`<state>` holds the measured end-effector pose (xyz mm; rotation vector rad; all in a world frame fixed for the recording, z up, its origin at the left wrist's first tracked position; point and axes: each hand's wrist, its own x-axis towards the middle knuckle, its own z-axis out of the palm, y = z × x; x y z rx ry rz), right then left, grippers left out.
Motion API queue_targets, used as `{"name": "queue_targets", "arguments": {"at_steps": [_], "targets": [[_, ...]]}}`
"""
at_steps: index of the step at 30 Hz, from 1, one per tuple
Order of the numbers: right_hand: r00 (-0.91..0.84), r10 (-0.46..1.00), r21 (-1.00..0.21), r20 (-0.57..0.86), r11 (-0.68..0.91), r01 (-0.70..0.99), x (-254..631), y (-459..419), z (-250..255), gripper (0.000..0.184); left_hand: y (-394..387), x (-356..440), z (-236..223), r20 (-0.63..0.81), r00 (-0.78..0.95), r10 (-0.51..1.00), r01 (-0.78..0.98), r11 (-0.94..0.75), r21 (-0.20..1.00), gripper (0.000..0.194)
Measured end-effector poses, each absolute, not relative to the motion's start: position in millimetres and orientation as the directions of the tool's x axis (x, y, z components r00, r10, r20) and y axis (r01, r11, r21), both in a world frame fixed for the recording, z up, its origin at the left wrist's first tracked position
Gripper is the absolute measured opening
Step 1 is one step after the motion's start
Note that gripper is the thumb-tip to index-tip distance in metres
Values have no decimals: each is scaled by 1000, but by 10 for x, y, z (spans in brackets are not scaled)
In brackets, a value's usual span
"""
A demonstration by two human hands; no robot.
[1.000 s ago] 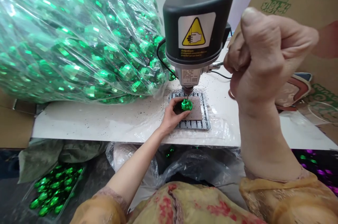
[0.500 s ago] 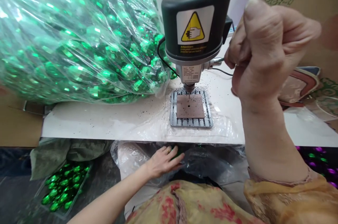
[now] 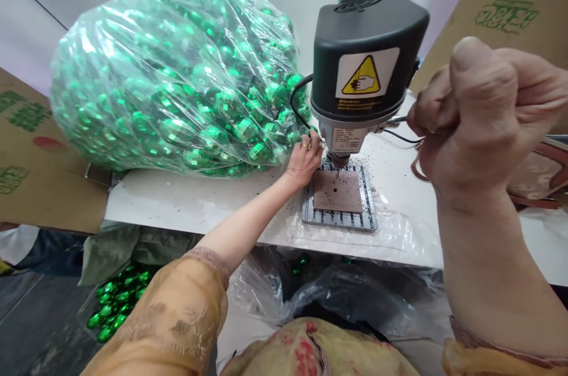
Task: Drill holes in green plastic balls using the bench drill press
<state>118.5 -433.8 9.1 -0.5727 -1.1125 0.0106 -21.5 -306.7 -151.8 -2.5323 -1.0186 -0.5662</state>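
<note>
My right hand [image 3: 479,110] is closed in a fist around the feed lever [image 3: 394,122] of the small drill press [image 3: 370,62]. Under its chuck [image 3: 339,160], a square brown board [image 3: 348,201] with a small dark hole lies on the grooved metal base plate [image 3: 308,210]. My left hand [image 3: 305,158] reaches to the right end of a big clear plastic bag [image 3: 177,80] full of shiny green faceted balls, just left of the chuck. Its fingers are curled together; the fingertips are partly hidden, with a bit of green beside them.
Dark shavings dot the white table [image 3: 151,193] around the press. Cardboard boxes stand at left [image 3: 48,151] and right [image 3: 465,9]. Below the table edge are a tub of green balls [image 3: 118,299] and clear plastic sheeting [image 3: 328,287] with a few green balls. A bag [image 3: 539,169] lies behind my right wrist.
My left hand has risen from the plastic sheeting below the table edge to the green-ball bag beside the chuck. My right hand stays on the lever. The view has shifted.
</note>
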Motion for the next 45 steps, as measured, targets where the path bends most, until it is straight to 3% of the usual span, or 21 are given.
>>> {"name": "queue_targets", "arguments": {"at_steps": [7, 21, 27, 29, 31, 34, 36, 40, 45], "targets": [[455, 265, -415, 850, 870, 267, 1184, -4315, 88, 45, -2795, -151, -1676, 530, 617, 582, 664, -746, 46, 49], [495, 214, -374, 842, 893, 250, 1195, -4253, 84, 50, -2638, -151, -1599, 590, 579, 562, 636, -765, 105, 34], [467, 219, -361, 857, 901, 239, 1223, -4262, 76, 49, -3075, -544, -1593, 598, 695, 400, 484, -875, 22, 26], [460, 231, -369, 857, 899, 237, 1224, -4274, 73, 47, -3302, -689, -1600, 609, 686, 399, 421, -900, 114, 31], [457, 251, -389, 853, 890, 238, 1214, -4290, 71, 46, -3508, -770, -1603, 594, 628, 503, 376, -864, 335, 41], [453, 260, -395, 853, 889, 232, 1190, -4309, 71, 45, -3698, -759, -1616, 496, 547, 674, 253, -698, 670, 50], [452, 267, -394, 851, 893, 215, 1181, -4313, 72, 45, -3735, -696, -1642, 423, 528, 737, 164, -577, 800, 52], [432, 281, -384, 857, 907, 172, 1184, -4308, 76, 44, -3699, -575, -1729, 319, 512, 797, 107, -428, 897, 59], [420, 266, -365, 868, 915, 173, 1196, -4306, 84, 44, -3657, -515, -1763, 349, 527, 775, 180, -504, 845, 57]]}}
